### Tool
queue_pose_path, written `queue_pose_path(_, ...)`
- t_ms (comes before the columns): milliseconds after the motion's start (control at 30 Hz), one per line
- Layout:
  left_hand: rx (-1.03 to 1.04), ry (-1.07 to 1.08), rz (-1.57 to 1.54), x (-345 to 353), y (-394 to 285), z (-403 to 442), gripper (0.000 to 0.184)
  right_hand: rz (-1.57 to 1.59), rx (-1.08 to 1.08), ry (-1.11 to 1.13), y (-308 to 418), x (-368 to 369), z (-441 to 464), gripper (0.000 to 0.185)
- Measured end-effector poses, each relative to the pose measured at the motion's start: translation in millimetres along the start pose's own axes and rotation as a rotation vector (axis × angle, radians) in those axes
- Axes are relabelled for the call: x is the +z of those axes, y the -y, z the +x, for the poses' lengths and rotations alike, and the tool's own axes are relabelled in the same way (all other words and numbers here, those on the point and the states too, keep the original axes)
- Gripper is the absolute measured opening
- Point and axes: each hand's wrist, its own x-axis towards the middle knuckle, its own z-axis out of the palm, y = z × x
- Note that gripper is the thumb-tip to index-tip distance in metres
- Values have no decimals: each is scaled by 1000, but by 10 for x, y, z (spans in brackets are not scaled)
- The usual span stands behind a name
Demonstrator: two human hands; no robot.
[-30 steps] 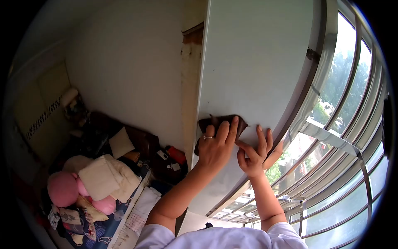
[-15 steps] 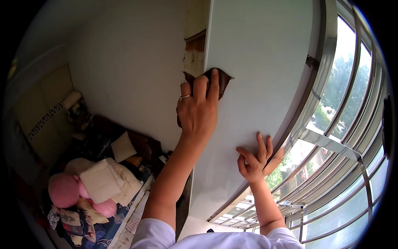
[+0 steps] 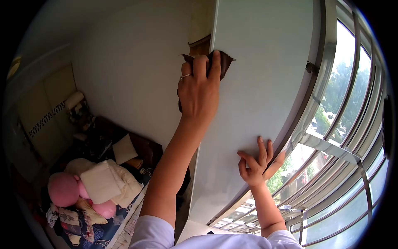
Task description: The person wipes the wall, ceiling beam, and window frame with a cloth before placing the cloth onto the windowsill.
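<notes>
My left hand (image 3: 200,93) reaches up and grips a dark brown cloth (image 3: 226,63), which is folded round the vertical edge of a smooth white panel (image 3: 257,95). The index finger presses the cloth flat on the panel's face, and the other fingers bend over the edge. A ring shows on one finger. Lower down, my right hand (image 3: 256,167) lies against the panel beside the window frame, its fingers spread and no object in it.
To the right are the window frame (image 3: 306,89) and curved metal bars (image 3: 350,154). Down on the left, a bed holds a pink plush thing (image 3: 63,189), cream bedding (image 3: 101,181) and a pillow (image 3: 124,148). A plain wall (image 3: 137,79) stands behind.
My left hand has slid upward along the panel's edge with the cloth. My right hand stays in nearly the same place.
</notes>
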Motion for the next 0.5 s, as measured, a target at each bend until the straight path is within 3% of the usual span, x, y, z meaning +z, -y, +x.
queue_pose_path(67, 37, -55, 1, 9, 24, 28, 51, 8, 1, -6, 2, 15, 1, 27)
queue_pose_path(167, -62, 84, -73, -56, -36, -163, 61, 24, 1, 3, -10, -2, -3, 27)
queue_pose_path(500, -122, 354, -75, -551, -292, -2038, 62, -26, -4, 5, 3, 4, 3, 27)
